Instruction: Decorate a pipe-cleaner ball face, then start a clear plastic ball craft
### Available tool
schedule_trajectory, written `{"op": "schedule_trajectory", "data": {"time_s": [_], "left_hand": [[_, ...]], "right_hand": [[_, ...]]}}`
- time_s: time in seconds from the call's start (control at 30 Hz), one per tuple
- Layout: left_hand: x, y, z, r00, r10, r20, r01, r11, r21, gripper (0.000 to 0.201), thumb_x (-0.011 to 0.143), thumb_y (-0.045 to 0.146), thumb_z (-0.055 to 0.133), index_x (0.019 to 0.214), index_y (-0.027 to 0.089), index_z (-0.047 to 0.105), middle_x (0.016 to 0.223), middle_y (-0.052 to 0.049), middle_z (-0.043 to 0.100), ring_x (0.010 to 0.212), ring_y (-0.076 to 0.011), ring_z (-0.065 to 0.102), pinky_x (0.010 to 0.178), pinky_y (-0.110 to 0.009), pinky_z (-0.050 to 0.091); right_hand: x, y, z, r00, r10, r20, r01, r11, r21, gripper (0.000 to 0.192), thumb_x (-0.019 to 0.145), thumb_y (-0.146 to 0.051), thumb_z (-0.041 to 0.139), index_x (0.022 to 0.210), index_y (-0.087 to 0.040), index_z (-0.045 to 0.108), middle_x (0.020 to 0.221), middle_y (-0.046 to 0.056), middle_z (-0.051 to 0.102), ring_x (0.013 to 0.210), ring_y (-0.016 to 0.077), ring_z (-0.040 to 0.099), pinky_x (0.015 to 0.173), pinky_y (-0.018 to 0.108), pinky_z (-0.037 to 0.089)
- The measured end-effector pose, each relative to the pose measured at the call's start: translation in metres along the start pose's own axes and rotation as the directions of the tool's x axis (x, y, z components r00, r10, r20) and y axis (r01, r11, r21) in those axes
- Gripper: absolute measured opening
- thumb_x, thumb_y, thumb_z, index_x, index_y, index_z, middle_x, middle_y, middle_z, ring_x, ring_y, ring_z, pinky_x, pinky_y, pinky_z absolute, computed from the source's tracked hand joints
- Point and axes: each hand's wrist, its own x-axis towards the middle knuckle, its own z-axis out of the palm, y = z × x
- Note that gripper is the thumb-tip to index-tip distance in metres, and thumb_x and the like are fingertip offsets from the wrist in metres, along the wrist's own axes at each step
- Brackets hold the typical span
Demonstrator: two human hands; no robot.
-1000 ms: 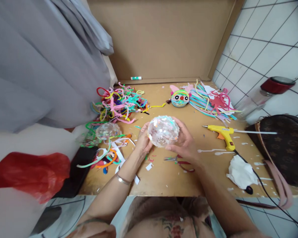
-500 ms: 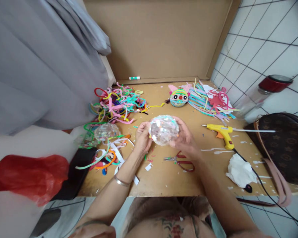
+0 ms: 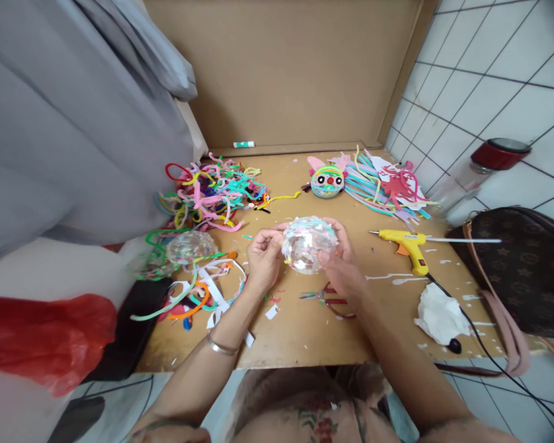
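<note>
A clear, rounded plastic ball [image 3: 305, 249] with specks of colour on it is held up over the middle of the table. My right hand [image 3: 345, 264] wraps its right side, thumb across the front and fingers behind. At the left edge, my left hand [image 3: 264, 258] is closed in a pinch against the ball; anything smaller between those fingertips is hidden. Below the right hand lie red-handled scissors [image 3: 325, 298], partly covered by it. Small paper scraps [image 3: 272, 312] are scattered to the left of the scissors.
Tangled pipe cleaners [image 3: 212, 194] and another clear plastic piece [image 3: 191, 247] lie left. At the back sits a decorated animal-face ball [image 3: 327, 181] by straight pipe cleaners [image 3: 367, 191]. Rightward are a yellow glue gun [image 3: 410, 246], crumpled tissue [image 3: 441, 314], brown bag [image 3: 517, 264] and bottle [image 3: 482, 166].
The ball has turned a little in my hands and its coloured bits show differently. My left fingers have shifted into a tighter pinch at its edge. The whole view has slid slightly.
</note>
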Motion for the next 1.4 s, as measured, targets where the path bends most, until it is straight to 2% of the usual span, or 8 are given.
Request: {"op": "schedule_trajectory", "data": {"time_s": [0.27,0.53,0.67,0.8,0.97,1.07,1.2,1.4], "left_hand": [[-0.005,0.001,-0.001,0.996,0.089,0.027,-0.091,0.993,0.081,0.039,0.070,0.054,0.083,0.073,0.019,0.068,0.098,-0.008,0.078,0.097,-0.0211,0.072,0.093,-0.038,0.055],[-0.018,0.006,0.006,0.958,0.278,0.068,-0.286,0.937,0.199,0.026,0.086,0.044,0.073,0.078,0.019,0.069,0.094,-0.007,0.077,0.092,-0.0190,0.072,0.089,-0.036,0.055],[-0.024,0.012,0.006,0.906,0.382,0.180,-0.422,0.842,0.335,0.024,0.092,0.041,0.065,0.081,0.019,0.067,0.093,-0.008,0.076,0.091,-0.0185,0.071,0.084,-0.034,0.054],[-0.027,0.012,0.004,0.842,0.466,0.273,-0.540,0.727,0.424,0.018,0.097,0.033,0.058,0.087,0.020,0.065,0.097,-0.009,0.075,0.091,-0.0180,0.070,0.082,-0.033,0.052],[-0.024,0.006,0.004,0.882,0.433,0.189,-0.468,0.750,0.467,0.020,0.098,0.034,0.055,0.085,0.020,0.062,0.094,-0.009,0.073,0.089,-0.0185,0.068,0.082,-0.033,0.051],[-0.019,0.002,0.003,0.903,0.413,0.118,-0.417,0.777,0.472,0.024,0.097,0.039,0.056,0.083,0.020,0.061,0.093,-0.009,0.071,0.089,-0.0190,0.067,0.083,-0.034,0.050],[-0.014,0.001,0.001,0.891,0.448,0.070,-0.417,0.751,0.512,0.024,0.097,0.040,0.056,0.082,0.021,0.060,0.093,-0.008,0.068,0.091,-0.0191,0.065,0.085,-0.034,0.049],[-0.019,0.003,0.002,0.886,0.412,0.212,-0.458,0.711,0.534,0.020,0.095,0.037,0.059,0.084,0.021,0.063,0.107,-0.010,0.067,0.106,-0.0225,0.063,0.095,-0.039,0.048]], "right_hand": [[0.001,-0.002,-0.005,1.000,-0.026,-0.004,0.026,0.998,-0.062,0.070,0.063,-0.049,0.087,0.120,-0.030,0.052,0.130,0.007,0.064,0.113,0.0269,0.067,0.101,0.045,0.055],[0.008,0.006,-0.013,0.992,-0.058,-0.114,0.037,0.983,-0.178,0.083,0.059,-0.085,0.069,0.119,-0.030,0.054,0.122,0.010,0.068,0.115,0.0343,0.066,0.096,0.049,0.057],[0.010,0.012,-0.018,0.988,-0.105,-0.115,0.078,0.974,-0.213,0.081,0.069,-0.094,0.046,0.119,-0.030,0.056,0.123,0.009,0.069,0.119,0.0343,0.065,0.100,0.050,0.054],[0.009,0.018,-0.019,0.971,-0.160,-0.177,0.116,0.965,-0.235,0.065,0.084,-0.085,0.036,0.112,-0.032,0.063,0.117,0.006,0.072,0.118,0.0328,0.065,0.102,0.049,0.052],[0.011,0.022,-0.016,0.952,-0.173,-0.252,0.083,0.940,-0.331,0.069,0.087,-0.082,0.033,0.118,-0.027,0.062,0.125,0.010,0.069,0.124,0.0306,0.062,0.106,0.051,0.048],[0.011,0.022,-0.013,0.922,-0.213,-0.322,0.070,0.913,-0.402,0.068,0.087,-0.079,0.039,0.123,-0.024,0.057,0.131,0.012,0.066,0.125,0.0287,0.061,0.108,0.050,0.047],[0.006,0.022,-0.007,0.943,-0.190,-0.275,0.064,0.910,-0.410,0.079,0.078,-0.070,0.063,0.138,-0.024,0.043,0.143,0.016,0.056,0.131,0.0299,0.057,0.110,0.049,0.047],[0.008,0.024,-0.003,0.958,-0.186,-0.217,0.060,0.874,-0.482,0.099,0.056,-0.052,0.087,0.139,-0.024,0.041,0.151,0.016,0.047,0.137,0.0320,0.050,0.116,0.050,0.042]]}}
